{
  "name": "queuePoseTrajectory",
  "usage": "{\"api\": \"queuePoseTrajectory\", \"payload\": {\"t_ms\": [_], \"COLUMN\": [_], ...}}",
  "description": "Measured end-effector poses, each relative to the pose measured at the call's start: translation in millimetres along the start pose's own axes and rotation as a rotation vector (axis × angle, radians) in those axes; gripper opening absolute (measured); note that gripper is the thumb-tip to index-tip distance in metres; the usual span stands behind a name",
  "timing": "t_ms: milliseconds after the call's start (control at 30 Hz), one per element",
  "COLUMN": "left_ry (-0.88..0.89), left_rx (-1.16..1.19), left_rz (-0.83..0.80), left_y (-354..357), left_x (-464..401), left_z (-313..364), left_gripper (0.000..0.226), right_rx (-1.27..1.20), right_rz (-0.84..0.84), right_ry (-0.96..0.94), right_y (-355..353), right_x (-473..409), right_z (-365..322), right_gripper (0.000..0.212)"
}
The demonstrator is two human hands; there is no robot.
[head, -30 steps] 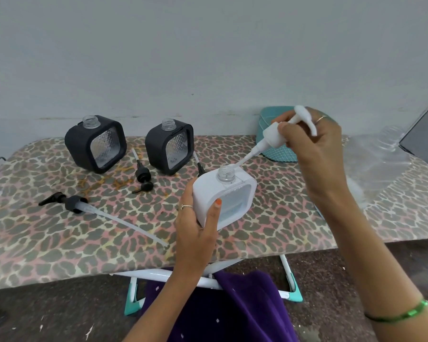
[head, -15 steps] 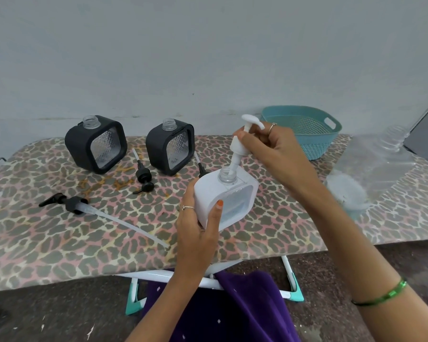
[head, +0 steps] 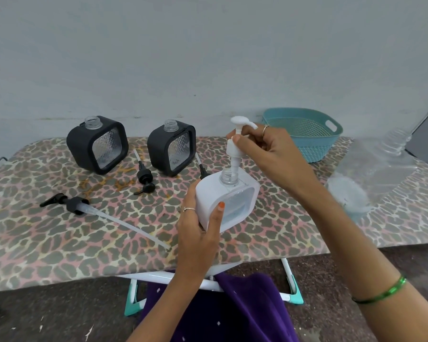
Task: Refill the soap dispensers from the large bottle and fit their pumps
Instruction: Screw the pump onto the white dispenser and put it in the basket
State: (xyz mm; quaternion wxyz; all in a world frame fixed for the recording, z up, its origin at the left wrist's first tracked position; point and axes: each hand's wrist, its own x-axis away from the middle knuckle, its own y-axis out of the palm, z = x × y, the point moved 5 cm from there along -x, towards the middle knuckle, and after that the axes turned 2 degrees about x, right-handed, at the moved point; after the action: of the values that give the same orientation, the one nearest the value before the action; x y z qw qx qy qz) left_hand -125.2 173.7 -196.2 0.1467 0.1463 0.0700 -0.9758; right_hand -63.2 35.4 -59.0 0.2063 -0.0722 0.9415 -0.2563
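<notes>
My left hand [head: 198, 233] grips a white square soap dispenser [head: 229, 202] standing on the leopard-print board [head: 59, 243]. My right hand [head: 267, 154] pinches a white pump [head: 235, 144] upright over the dispenser's open neck, its tube reaching down into the neck. Two black dispensers, the left [head: 98, 144] and the right [head: 172, 146], stand open-necked at the back. A small black pump [head: 145, 177] lies between them. A second small pump [head: 203, 170] shows partly behind the white dispenser. The large clear bottle [head: 376, 174] lies on its side at the right.
A long black pump with a clear tube [head: 89, 211] lies at the front left of the board. A teal basket [head: 304, 133] stands at the back right by the wall. Purple cloth [head: 232, 309] and the board's white legs lie below the front edge.
My right hand swung the white pump from a slant to upright and lowered its tube into the white dispenser's neck. My left hand kept its grip on the dispenser.
</notes>
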Motion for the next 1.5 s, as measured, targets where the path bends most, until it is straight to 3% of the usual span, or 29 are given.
{"api": "queuePoseTrajectory", "payload": {"t_ms": [367,500,600,733,867,1067,1333,1500], "left_ry": [0.021,0.023,0.017,0.016,0.023,0.029,0.033,0.014], "left_rx": [0.009,0.024,0.013,0.016,0.023,0.006,-0.015,0.01], "left_rz": [0.004,-0.006,-0.004,-0.003,0.011,0.021,0.02,0.019], "left_y": [-0.2,-0.2,-0.3,0.0,-1.1,-1.5,-1.8,-1.6], "left_x": [-0.4,0.1,-0.3,-0.2,-0.2,0.4,1.0,0.5], "left_z": [5.8,5.5,3.3,3.0,4.2,3.6,5.5,4.4], "left_gripper": [0.067,0.064,0.064,0.065,0.064,0.063,0.055,0.054], "right_rx": [0.144,0.118,0.133,0.163,0.083,0.115,0.06,0.069], "right_rz": [-0.093,-0.12,-0.167,-0.229,-0.239,-0.155,0.143,0.043], "right_ry": [-0.047,-0.051,-0.055,0.004,0.029,0.061,0.143,0.127], "right_y": [14.2,14.5,14.0,12.9,17.0,23.0,31.8,30.6], "right_x": [8.1,16.6,19.1,18.7,16.8,18.5,30.6,32.1], "right_z": [13.8,19.8,20.8,24.4,20.7,23.3,26.4,23.2], "right_gripper": [0.041,0.032,0.005,0.027,0.025,0.025,0.043,0.039]}}
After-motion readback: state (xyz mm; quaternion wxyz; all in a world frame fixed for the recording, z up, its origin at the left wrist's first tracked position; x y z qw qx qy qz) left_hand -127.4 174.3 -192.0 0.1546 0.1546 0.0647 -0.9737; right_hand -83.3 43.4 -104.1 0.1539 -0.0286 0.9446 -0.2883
